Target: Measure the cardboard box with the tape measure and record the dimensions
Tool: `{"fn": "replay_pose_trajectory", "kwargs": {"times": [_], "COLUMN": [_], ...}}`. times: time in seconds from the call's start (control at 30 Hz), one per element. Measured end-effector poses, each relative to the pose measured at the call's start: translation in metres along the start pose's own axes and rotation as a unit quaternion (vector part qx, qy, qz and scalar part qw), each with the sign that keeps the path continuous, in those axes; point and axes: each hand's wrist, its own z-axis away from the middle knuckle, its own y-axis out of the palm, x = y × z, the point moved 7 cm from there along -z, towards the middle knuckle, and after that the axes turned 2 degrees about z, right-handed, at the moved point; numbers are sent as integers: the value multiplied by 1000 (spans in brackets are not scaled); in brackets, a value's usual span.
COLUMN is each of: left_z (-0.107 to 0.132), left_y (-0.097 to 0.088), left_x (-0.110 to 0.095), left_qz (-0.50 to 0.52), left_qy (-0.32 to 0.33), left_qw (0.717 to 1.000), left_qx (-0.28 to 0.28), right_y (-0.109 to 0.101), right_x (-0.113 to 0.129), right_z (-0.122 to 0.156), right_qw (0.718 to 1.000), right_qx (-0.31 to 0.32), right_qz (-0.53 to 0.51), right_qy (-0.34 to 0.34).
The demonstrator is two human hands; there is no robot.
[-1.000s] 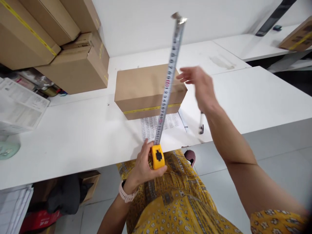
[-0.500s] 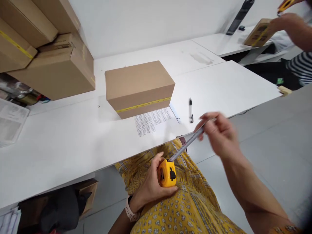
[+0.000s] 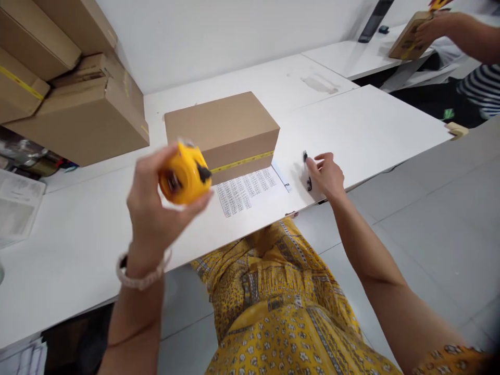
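My left hand (image 3: 150,208) is raised over the white table (image 3: 78,234) and holds a yellow tape measure (image 3: 183,174); no tape is pulled out of it. My right hand (image 3: 326,177) rests on the table at a black-and-white pen (image 3: 307,169), fingers curled onto it. A printed sheet (image 3: 248,190) lies between my hands. Behind the sheet stands a brown cardboard box (image 3: 222,133) with a yellow strip along its front.
Stacked cardboard boxes (image 3: 74,99) fill the back left. Papers (image 3: 15,203) lie at the left edge. Another person's hand (image 3: 433,26) holds a box (image 3: 408,36) on a far table at the top right.
The long tape has gone back into the case. My left hand lifted the tape measure up over the table. My right hand let go of the tape and dropped onto the pen.
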Motion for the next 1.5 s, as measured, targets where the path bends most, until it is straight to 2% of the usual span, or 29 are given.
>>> {"fn": "replay_pose_trajectory", "kwargs": {"times": [0.03,0.07,0.13,0.23,0.3,0.33,0.4,0.43,0.47,0.53,0.57,0.67,0.73,0.8,0.87,0.93,1.03,1.17,1.27,1.4,1.5], "left_z": [-24,-46,-80,-104,-105,-102,-85,-71,-53,-9,15,72,92,99,96,91,88,92,91,82,75], "left_y": [2,7,31,56,62,60,58,60,67,93,111,152,167,174,178,183,196,211,218,219,215], "left_x": [5,16,47,86,91,84,54,35,16,-14,-22,-25,-20,-19,-23,-31,-47,-55,-56,-61,-64], "left_qz": [-50,-83,-120,-133,-147,-160,-175,-164,-135,-60,-39,-60,-82,-97,-119,-150,-179,-186,-200,-225,-226], "left_qy": [42,51,-2,-91,-97,-74,20,79,140,229,249,235,213,198,190,179,174,150,139,162,165], "left_qw": [998,995,991,982,979,981,984,983,981,967,954,920,904,895,889,883,876,884,882,867,867], "left_qx": [-7,-10,51,103,100,78,18,-4,3,94,162,309,362,388,400,408,413,402,404,414,412], "right_y": [4,8,18,27,27,26,18,14,8,-3,-8,-18,-17,-6,13,33,52,61,62,67,65], "right_x": [2,5,11,13,6,0,-12,-18,-23,-29,-30,-24,-14,1,19,37,55,56,54,54,55], "right_z": [-9,-16,-24,-30,-33,-33,-29,-25,-19,-5,3,25,37,47,54,60,62,56,53,54,54], "right_qw": [1000,999,997,994,994,994,986,969,941,879,864,860,866,871,869,860,866,901,900,892,914], "right_qx": [14,28,52,78,80,78,71,67,61,43,31,0,-6,28,100,177,233,225,206,218,209], "right_qz": [9,19,33,19,0,-22,-142,-233,-329,-473,-501,-509,-498,-489,-483,-475,-434,-364,-378,-389,-336], "right_qy": [-6,-16,-42,-72,-74,-70,-55,-47,-42,-36,-36,-42,-48,-43,-37,-49,-80,-71,-66,-68,-95]}}
